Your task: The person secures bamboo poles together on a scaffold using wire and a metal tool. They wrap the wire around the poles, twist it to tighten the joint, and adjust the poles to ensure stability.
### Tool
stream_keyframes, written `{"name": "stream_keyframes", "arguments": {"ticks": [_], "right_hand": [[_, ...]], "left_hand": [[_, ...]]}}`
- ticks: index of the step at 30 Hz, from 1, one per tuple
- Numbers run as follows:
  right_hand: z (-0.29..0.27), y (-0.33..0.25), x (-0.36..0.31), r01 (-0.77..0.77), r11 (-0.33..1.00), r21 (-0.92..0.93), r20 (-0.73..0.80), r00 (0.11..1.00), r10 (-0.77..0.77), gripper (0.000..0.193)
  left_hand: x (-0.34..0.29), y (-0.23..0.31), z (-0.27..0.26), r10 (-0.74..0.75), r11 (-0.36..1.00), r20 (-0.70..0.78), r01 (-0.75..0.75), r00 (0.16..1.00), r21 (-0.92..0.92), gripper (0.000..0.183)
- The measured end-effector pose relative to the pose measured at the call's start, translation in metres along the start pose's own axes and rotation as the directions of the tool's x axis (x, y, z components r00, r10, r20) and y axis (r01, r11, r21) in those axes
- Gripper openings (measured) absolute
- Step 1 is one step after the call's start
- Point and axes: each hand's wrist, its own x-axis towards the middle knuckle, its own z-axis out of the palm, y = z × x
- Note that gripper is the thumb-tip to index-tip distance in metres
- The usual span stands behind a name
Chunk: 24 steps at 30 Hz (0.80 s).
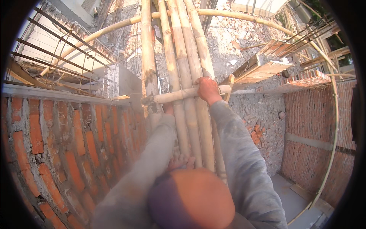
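Observation:
Several long bamboo poles run side by side away from me, high above the ground. Across them lies a short bamboo crosspiece. Near its right end, my right hand is closed around it, knuckles up. My left hand is just below the crosspiece, against the poles toward their left side. Its fingers are mostly hidden, so its grip does not show. A dark, stained patch marks the crosspiece's left end, beside the leftmost pole. Bare toes rest on the poles between my forearms.
A rough brick wall rises close on the left, with steel rods beyond it. A bent bamboo pole crosses behind. Wooden boards stand at the right, above rubble. A rounded orange-and-purple shape fills the bottom middle.

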Motion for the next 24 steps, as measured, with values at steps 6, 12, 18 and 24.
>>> {"name": "stream_keyframes", "arguments": {"ticks": [6, 12, 18, 24], "right_hand": [[-0.002, -0.015, 0.007, -0.107, 0.994, 0.016, -0.015, 0.994, 0.107, 0.013], [-0.001, -0.02, 0.015, -0.138, 0.989, -0.055, 0.058, 0.988, 0.141, 0.017], [-0.007, -0.034, 0.016, -0.203, 0.978, -0.055, 0.061, 0.977, 0.206, 0.014], [-0.007, -0.034, -0.012, 0.023, 0.964, -0.263, -0.003, 1.0, -0.024, 0.013]], "left_hand": [[-0.013, 0.007, 0.025, 0.025, 1.0, -0.002, -0.026, 1.0, -0.015, 0.031], [-0.001, 0.006, 0.024, 0.04, 0.999, -0.012, -0.04, 0.999, -0.011, 0.031], [0.006, 0.007, 0.023, 0.04, 0.999, -0.019, -0.04, 0.999, -0.008, 0.031], [0.016, 0.011, 0.037, 0.045, 0.999, -0.012, -0.045, 0.999, 0.004, 0.031]]}}
